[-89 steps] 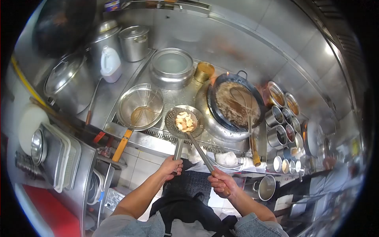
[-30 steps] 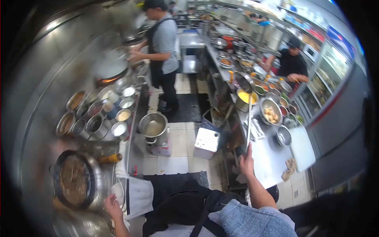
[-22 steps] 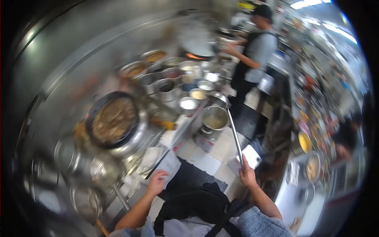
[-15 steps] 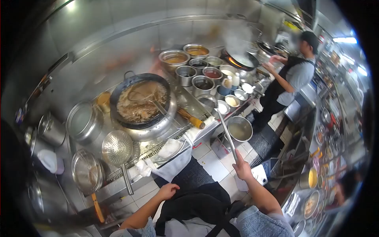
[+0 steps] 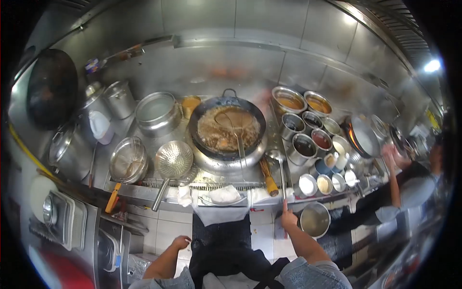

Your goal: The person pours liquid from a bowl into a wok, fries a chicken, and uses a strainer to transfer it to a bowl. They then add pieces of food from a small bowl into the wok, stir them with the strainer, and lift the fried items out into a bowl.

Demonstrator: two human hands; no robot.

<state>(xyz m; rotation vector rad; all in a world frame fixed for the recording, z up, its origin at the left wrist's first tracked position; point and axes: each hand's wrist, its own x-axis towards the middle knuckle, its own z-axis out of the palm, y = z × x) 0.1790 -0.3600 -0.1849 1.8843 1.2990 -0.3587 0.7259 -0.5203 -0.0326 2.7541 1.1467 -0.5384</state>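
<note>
My right hand [image 5: 289, 219] is closed round the handle of a long ladle [image 5: 282, 176], whose bowl is near the right side of the wok. My left hand [image 5: 182, 242] hangs low over the floor, its fingers loosely curled with no object visible in them. A black wok [image 5: 227, 126] holds bubbling brown oil, with a wire skimmer [image 5: 236, 126] lying in it. To its left a perforated strainer [image 5: 174, 160] rests on the stove, handle over the front edge. A bamboo brush [image 5: 269, 177] lies between the wok and the ladle.
Sauce pots [image 5: 302, 147] crowd the right of the stove, beyond them a steaming wok [image 5: 364, 136]. A co-worker [image 5: 409, 185] stands at the far right. A large pot [image 5: 315, 220] is below the counter. At left are a wide pot [image 5: 157, 111] and a wire-basket bowl [image 5: 129, 161].
The view has swung from the prep counter back to the stove. My right hand, earlier on the strainer with food pieces, now has the ladle. My left hand has let go of the other handle.
</note>
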